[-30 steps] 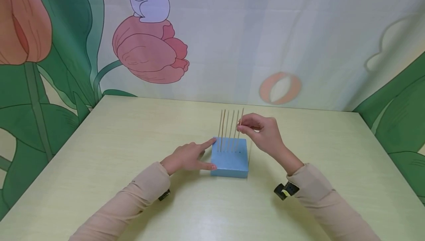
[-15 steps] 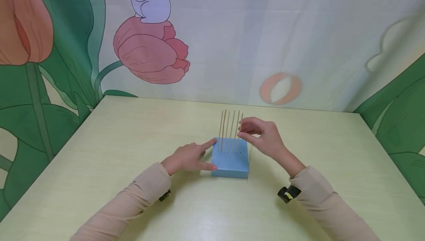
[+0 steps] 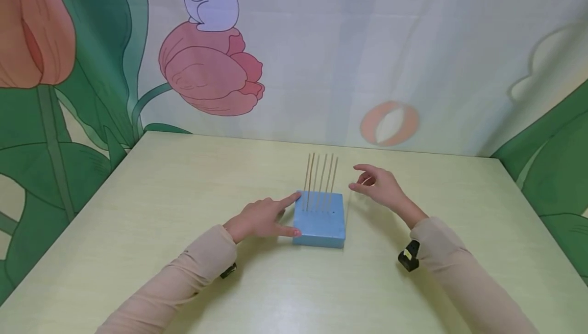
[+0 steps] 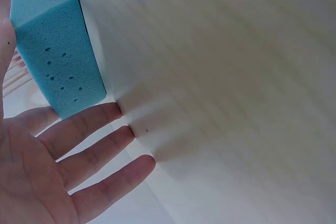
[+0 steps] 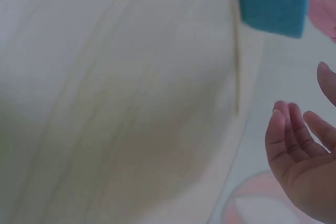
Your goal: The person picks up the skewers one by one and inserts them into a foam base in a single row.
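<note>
A blue foam block [image 3: 319,225] lies on the table, with several thin wooden sticks [image 3: 323,178] standing upright in a row in its top. To the right of the row, a small dark hole shows. My left hand [image 3: 262,217] touches the block's left side, index finger at the far corner and thumb at the near one. In the left wrist view, the other fingers [image 4: 100,158] are stretched out towards the tabletop. Right of the sticks, my right hand [image 3: 378,187] is in the air, thumb and index finger apart, holding nothing.
One more wooden stick [image 5: 237,66] lies on the table along the block's right side. The pale wooden table [image 3: 184,181] ends at the back against a curtain [image 3: 312,78] printed with flowers and an animal.
My right hand has let go of the rightmost stick, after sliding down it, and moved away to the right. That stick stays standing in the block. My left hand has not moved.
</note>
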A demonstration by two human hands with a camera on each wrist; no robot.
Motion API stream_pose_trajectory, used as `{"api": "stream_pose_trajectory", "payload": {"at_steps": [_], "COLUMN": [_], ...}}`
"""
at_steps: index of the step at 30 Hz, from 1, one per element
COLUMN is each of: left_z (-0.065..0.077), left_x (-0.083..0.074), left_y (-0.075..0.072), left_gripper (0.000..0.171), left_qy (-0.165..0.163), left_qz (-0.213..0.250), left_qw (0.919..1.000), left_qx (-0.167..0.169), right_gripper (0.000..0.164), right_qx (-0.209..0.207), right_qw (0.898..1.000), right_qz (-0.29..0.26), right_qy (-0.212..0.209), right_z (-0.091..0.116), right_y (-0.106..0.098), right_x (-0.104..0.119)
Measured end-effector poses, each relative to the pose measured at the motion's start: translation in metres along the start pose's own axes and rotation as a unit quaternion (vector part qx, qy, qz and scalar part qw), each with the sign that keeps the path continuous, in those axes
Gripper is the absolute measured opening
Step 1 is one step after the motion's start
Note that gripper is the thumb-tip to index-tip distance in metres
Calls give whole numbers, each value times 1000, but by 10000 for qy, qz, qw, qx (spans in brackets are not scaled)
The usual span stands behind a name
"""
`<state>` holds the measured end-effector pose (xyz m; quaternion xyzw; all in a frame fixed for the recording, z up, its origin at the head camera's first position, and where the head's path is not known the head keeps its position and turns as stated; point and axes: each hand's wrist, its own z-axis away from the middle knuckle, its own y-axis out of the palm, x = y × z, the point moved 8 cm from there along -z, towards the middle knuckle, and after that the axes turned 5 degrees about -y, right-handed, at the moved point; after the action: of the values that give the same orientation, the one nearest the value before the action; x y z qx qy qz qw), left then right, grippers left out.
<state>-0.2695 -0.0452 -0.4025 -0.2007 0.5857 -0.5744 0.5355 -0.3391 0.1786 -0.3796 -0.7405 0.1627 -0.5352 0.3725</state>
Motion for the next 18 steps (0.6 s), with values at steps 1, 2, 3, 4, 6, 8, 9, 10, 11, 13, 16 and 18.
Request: {"api": "stream_pose_trajectory", "payload": {"at_steps": [1, 2, 3, 4, 6, 8, 9, 10, 11, 13, 16, 18], "left_z": [0, 0, -1, -1, -1, -2, -2, -2, -3, -3, -3, -3], "left_x": [0, 0, 0, 0, 0, 0, 1, 1, 2, 2, 2, 2], "left_y": [0, 0, 0, 0, -1, 0, 1, 1, 2, 2, 2, 2], "left_gripper": [88, 88, 88, 88, 88, 89, 89, 89, 90, 90, 90, 90], "left_qy": [6, 13, 21, 32, 42, 26, 15, 7, -5, -15, -17, -8], "left_qz": [-2, -5, -8, -6, -3, -25, -36, -43, -49, -59, -47, -51], "left_qw": [10000, 10000, 10000, 10000, 10000, 10000, 10000, 10000, 10000, 10000, 10000, 10000], "left_qx": [-2, -5, -12, -13, -11, 11, 31, 45, 64, 77, 62, 52], "right_gripper": [56, 59, 62, 66, 73, 78, 81, 84, 86, 89, 91, 91], "right_qx": [117, 242, 365, 500, 781, 1053, 1178, 1286, 1372, 1471, 1539, 1558], "right_qw": [9998, 9993, 9986, 9974, 9944, 9903, 9881, 9861, 9845, 9818, 9784, 9768], "right_qz": [120, 245, 353, 465, 618, 800, 867, 930, 977, 1083, 1216, 1283], "right_qy": [68, 109, 159, 217, 340, 421, 465, 486, 494, 522, 648, 719], "right_z": [-1, -2, -3, -4, -6, -7, -7, -8, -8, -9, -10, -10], "right_y": [3, 5, 8, 10, 16, 22, 25, 28, 30, 33, 35, 35], "right_x": [-5, -10, -14, -18, -25, -30, -32, -34, -35, -36, -36, -36]}}
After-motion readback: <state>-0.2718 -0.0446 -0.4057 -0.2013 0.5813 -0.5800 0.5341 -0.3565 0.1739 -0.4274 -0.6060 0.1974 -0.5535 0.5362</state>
